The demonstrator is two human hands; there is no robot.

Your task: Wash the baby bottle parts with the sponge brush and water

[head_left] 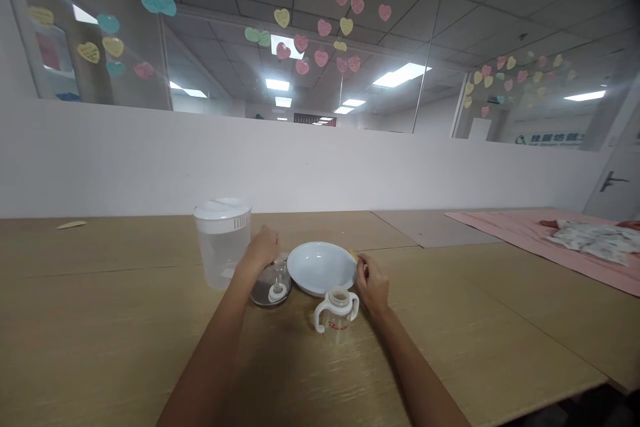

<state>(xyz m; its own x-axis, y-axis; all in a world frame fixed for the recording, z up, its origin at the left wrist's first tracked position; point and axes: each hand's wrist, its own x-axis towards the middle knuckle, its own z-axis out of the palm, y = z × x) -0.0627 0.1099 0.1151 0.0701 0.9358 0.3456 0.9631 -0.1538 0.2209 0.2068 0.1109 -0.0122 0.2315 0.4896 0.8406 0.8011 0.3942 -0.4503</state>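
A white bowl [323, 269] sits between my two hands. My right hand [373, 283] is closed at the bowl's right rim, its fingers pinching a small, thin yellow thing [353, 255] whose kind I cannot make out. My left hand [263, 248] is curled above a round, dark, shiny dish [261, 293]; what its fingers hold, if anything, is hidden. On that dish are a white ring-shaped bottle collar [277, 291] and a clear cap [281, 272]. In front of the bowl stands a clear baby bottle [338, 313] with two white handles, upright and uncapped.
Left of my left hand stands a translucent plastic bucket [223, 247] with a white lid. A flat pale piece [71, 225] lies at the far left of the wooden table [475, 340]. Pink cloth [505, 233] with a patterned garment [595, 240] covers the right back. A white wall [310, 167] rises behind.
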